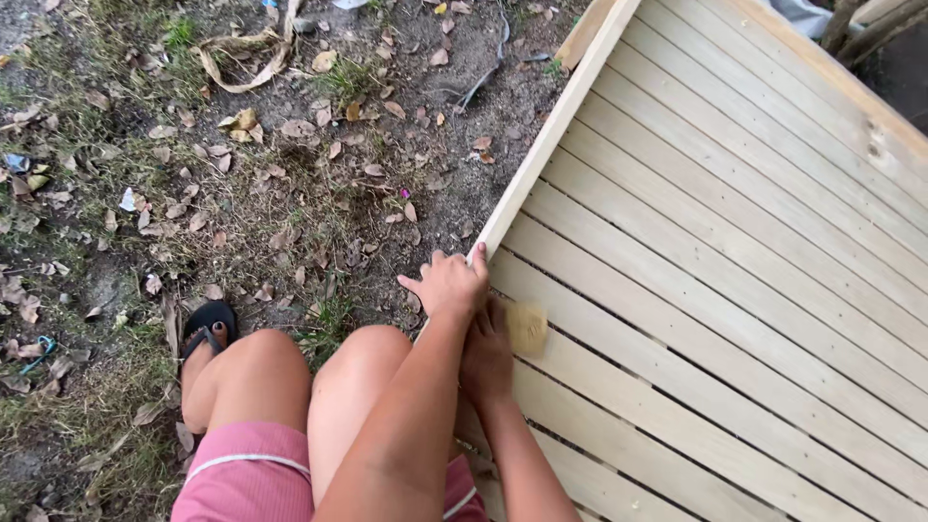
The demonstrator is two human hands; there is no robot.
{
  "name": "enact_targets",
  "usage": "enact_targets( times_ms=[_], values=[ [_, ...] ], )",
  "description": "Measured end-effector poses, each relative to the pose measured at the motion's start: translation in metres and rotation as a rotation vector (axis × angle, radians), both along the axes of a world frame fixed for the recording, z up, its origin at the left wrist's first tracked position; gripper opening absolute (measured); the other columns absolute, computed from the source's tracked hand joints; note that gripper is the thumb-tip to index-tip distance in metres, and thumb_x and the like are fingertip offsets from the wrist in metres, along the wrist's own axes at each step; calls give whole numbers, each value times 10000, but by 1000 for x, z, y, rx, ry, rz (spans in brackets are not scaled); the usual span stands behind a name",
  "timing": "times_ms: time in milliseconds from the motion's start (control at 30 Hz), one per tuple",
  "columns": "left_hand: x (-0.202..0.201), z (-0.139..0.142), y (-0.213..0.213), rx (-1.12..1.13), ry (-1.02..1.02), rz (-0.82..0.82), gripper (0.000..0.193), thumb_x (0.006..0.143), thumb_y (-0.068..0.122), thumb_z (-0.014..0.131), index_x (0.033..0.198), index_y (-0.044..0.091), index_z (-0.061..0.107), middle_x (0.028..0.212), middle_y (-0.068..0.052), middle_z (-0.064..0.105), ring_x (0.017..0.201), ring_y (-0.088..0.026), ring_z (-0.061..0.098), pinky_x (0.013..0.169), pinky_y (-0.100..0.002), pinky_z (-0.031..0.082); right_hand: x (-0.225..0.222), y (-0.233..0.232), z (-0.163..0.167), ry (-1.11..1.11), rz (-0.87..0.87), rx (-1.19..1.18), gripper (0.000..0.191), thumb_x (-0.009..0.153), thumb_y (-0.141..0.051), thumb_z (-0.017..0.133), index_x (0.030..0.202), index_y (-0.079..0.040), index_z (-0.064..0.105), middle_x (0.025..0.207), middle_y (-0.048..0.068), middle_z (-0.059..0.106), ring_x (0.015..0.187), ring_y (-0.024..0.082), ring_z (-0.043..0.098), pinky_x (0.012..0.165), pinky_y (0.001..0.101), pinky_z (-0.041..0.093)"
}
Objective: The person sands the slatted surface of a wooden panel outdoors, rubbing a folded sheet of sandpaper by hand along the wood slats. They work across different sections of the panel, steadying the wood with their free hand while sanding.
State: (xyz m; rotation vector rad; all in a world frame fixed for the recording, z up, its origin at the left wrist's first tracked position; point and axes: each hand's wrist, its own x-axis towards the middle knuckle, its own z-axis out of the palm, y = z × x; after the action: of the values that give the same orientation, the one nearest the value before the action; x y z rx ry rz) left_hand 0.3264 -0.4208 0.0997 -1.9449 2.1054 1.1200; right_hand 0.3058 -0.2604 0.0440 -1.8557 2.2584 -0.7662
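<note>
- Left hand (450, 286) grips the edge of the slatted wooden panel (735, 251), fingers curled over its frame.
- Right hand (486, 356) presses a tan sanding pad (527, 329) on a slat, fingers clasping it.
- Dry leaves (290, 135) litter the ground; a black sandal (206, 324) sits beside the knees.

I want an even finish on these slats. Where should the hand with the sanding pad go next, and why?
Probably slide the right hand with the tan sanding pad farther along the same slat, away from the frame edge. The pad sits close to that edge, where the left hand steadies the pale slatted wooden panel, and the slat runs on beyond it.
</note>
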Motion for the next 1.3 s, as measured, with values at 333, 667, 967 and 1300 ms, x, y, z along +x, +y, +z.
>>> enact_targets(
  times_ms=[333,667,967,1300],
  values=[
    [0,1,2,-53,-25,9,719,1002,637,290,1158,127,773,1347,-133,611,1294,-368,563,1174,-768,118,-1,-7,0,58,-104,33,596,976,-263,571,1499,-8,446,1513,258,483,1403,511,403,1170,574,318],
    [0,7,6,-47,-55,-13,732,1010,636,261,1179,132,764,1329,-147,620,1289,-384,559,1175,-757,116,-1,-2,2,22,-173,101,607,943,-257,571,1496,-32,459,1531,220,477,1437,481,379,1147,560,312],
    [-1,6,6,-48,-51,-9,719,1006,630,281,1168,126,767,1316,-142,628,1280,-379,568,1179,-754,120,-6,4,8,102,-163,155,597,939,-146,490,1531,-82,455,1581,180,470,1468,464,373,1177,535,316],
    [0,6,9,-62,-31,8,713,994,635,286,1177,137,763,1324,-135,625,1279,-381,563,1174,-763,117,-25,22,19,-32,-105,114,653,894,-76,477,1544,-57,413,1591,186,435,1484,467,342,1210,533,301]
  ],
)
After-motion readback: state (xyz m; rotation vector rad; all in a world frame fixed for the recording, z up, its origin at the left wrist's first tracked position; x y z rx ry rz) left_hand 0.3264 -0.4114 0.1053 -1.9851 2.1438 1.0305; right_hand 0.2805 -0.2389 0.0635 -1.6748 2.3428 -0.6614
